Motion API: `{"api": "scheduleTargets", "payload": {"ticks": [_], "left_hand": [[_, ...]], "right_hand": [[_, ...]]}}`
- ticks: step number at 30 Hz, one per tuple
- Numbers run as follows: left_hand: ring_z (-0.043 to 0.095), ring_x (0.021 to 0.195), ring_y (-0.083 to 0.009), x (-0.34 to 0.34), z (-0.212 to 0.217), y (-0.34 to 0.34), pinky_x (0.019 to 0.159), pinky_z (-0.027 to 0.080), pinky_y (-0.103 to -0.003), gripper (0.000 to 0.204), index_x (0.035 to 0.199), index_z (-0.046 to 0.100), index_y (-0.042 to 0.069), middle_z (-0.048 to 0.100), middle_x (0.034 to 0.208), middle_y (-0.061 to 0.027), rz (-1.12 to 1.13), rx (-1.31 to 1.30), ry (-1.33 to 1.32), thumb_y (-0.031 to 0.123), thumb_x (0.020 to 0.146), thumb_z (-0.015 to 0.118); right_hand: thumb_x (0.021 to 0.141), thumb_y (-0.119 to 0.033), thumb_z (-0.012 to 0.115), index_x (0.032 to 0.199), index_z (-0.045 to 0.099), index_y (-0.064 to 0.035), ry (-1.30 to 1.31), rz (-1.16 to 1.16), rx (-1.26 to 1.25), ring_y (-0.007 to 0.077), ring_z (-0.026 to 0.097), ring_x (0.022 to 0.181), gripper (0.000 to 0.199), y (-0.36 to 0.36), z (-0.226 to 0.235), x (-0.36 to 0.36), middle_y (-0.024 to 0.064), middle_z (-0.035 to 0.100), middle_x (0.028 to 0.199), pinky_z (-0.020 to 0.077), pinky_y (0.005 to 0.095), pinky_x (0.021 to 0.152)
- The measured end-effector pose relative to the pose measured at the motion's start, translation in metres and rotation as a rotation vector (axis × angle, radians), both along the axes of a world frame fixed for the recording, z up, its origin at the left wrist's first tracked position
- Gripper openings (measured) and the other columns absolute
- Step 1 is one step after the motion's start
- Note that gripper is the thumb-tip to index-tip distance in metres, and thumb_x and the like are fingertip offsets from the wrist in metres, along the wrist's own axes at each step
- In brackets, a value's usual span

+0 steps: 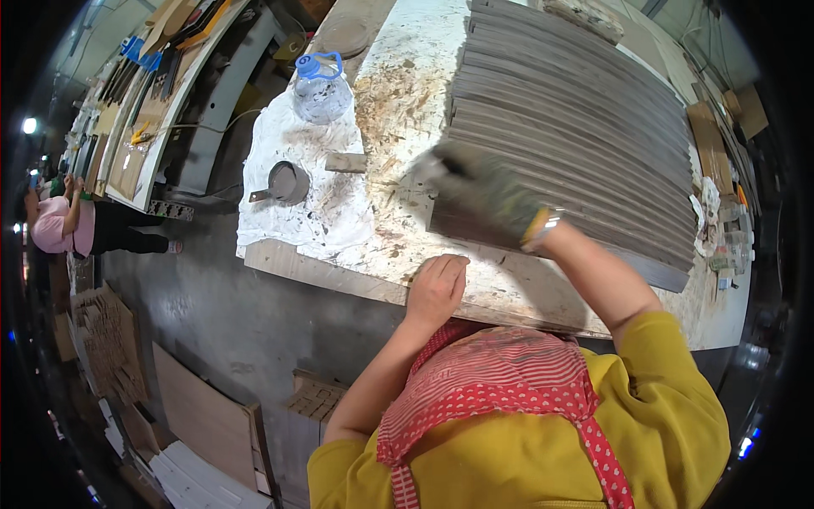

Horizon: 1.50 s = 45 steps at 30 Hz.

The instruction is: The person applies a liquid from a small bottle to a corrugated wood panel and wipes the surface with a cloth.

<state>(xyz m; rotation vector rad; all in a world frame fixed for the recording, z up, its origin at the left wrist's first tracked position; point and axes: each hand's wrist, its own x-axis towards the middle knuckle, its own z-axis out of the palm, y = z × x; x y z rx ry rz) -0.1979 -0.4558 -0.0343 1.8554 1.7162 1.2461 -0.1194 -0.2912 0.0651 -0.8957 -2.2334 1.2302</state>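
Note:
My left hand (437,288) is bare and rests on the front edge of the worktable, its fingers drawn together and curled, with nothing visible in them. My right hand (487,187) wears a dark greenish glove with a yellow cuff and is smeared by motion. It is over the near left corner of a large stack of long grey-brown strips (568,127), laid side by side. Whatever the gloved fingers may hold is too blurred to make out. Left of it, a small grey block (346,162) lies on a stained white cloth (318,225).
A round dark cup with a handle (288,183) and a clear plastic jug with a blue cap (322,89) stand on the cloth. Clear bottles (733,250) sit at the right edge. Another person in pink (64,222) is at the far left. Boards (208,416) lean below left.

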Motion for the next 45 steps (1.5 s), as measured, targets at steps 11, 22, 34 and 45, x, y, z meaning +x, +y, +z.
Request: {"api": "scheduleTargets", "payload": {"ticks": [11,22,34,45], "left_hand": [[0.055,0.078,-0.0349,0.003,-0.016,-0.001,0.069,0.044,-0.046,0.015,0.093,0.061,0.002,0.058,0.081,-0.0156,-0.025,-0.089,0.091,0.008,0.08,0.059],[0.056,0.073,-0.0309,0.009,-0.007,0.004,0.065,0.044,-0.038,0.007,0.087,0.059,0.001,0.058,0.079,-0.0138,0.016,-0.055,0.073,0.0,0.081,0.055],[0.057,0.068,-0.0163,0.086,0.03,0.009,0.061,0.045,-0.027,0.012,0.094,0.062,0.0,0.063,0.081,-0.009,0.213,-0.305,-0.045,0.007,0.089,0.053],[0.059,0.071,-0.0258,0.179,0.066,0.021,0.062,0.046,-0.033,0.01,0.093,0.062,0.0,0.062,0.08,-0.0119,-0.021,-0.247,0.249,0.001,0.084,0.057]], "right_hand": [[0.076,-0.022,0.056,0.091,0.058,-0.005,-0.166,0.175,0.921,0.0282,0.061,0.083,0.023,-0.024,-0.13,-0.127,0.0097,0.062,0.091,0.0494,0.0389,0.072],[0.081,-0.019,0.057,0.094,0.056,-0.0001,-0.224,-0.183,0.924,0.0313,0.054,0.099,0.023,0.027,0.004,0.196,0.0184,0.054,0.104,0.046,0.0385,0.087],[0.083,-0.036,0.061,0.131,0.046,-0.0051,-0.512,-1.373,0.314,0.0344,0.051,0.118,0.059,0.071,-0.027,0.608,0.021,0.052,0.129,0.0407,0.0405,0.097],[0.087,-0.017,0.055,0.122,0.056,-0.0104,-1.152,-1.044,0.571,0.0313,0.059,0.102,0.035,0.113,-0.006,0.655,0.0155,0.061,0.114,0.0484,0.0395,0.087]]}}
